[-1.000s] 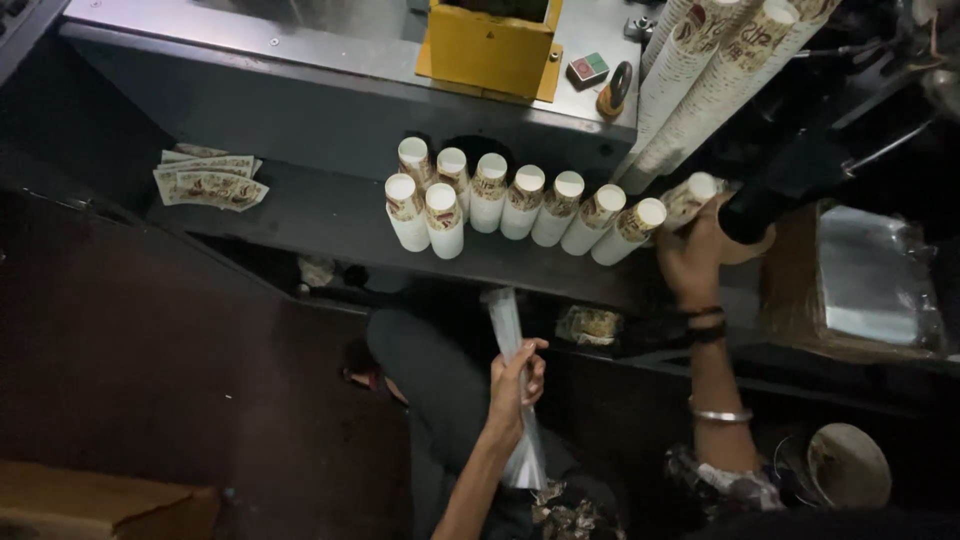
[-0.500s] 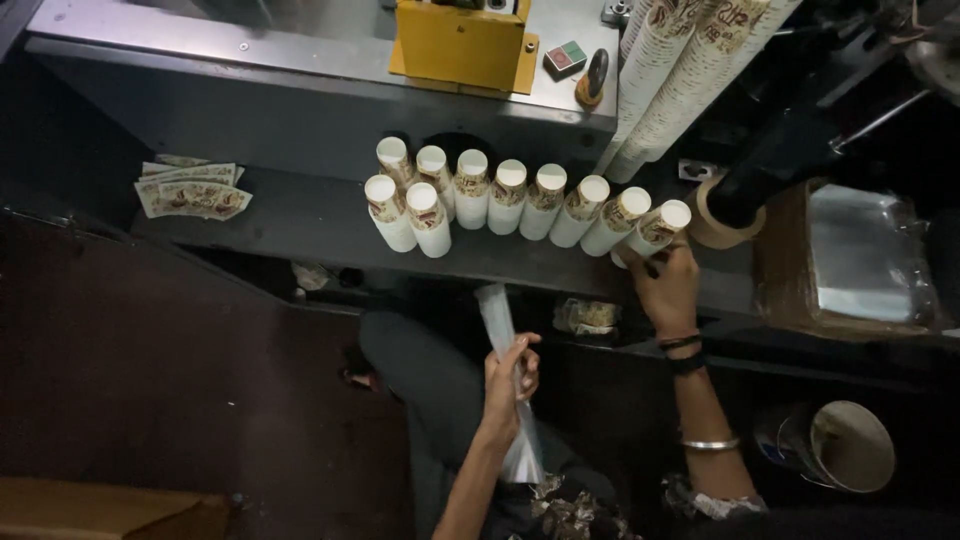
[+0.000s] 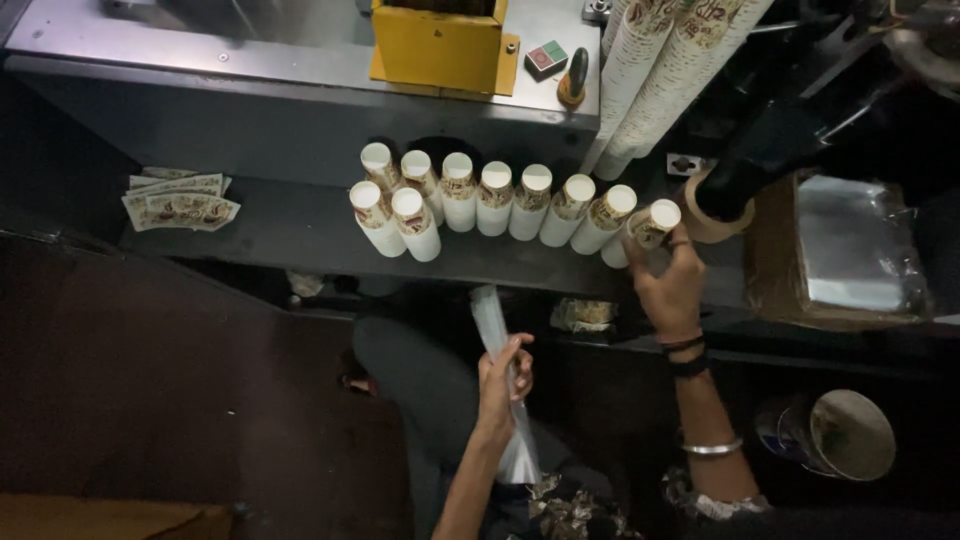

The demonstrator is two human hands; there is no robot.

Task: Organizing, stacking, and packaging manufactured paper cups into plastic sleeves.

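My left hand (image 3: pixel 503 375) holds a long clear plastic sleeve bag (image 3: pixel 497 335) upright in front of my lap. My right hand (image 3: pixel 668 283) grips the rightmost stack of printed paper cups (image 3: pixel 645 228) on the dark shelf (image 3: pixel 290 225). Several more white-bottomed cup stacks (image 3: pixel 480 200) stand side by side in a row along that shelf, left of my right hand. Dark bands and a metal bangle sit on my right wrist and forearm.
A yellow box (image 3: pixel 437 45) sits on the grey machine top (image 3: pixel 200 40). Two tall cup stacks (image 3: pixel 660 70) lean at the upper right. Flat printed cup blanks (image 3: pixel 180 200) lie at shelf left. A tape roll (image 3: pixel 712 215), a foil-lined carton (image 3: pixel 840 250) and a round tin (image 3: pixel 850 435) are at right.
My right hand has come down from the upper right and closed around the rightmost cup stack. The view has shifted slightly; my left hand still holds the plastic sleeve.
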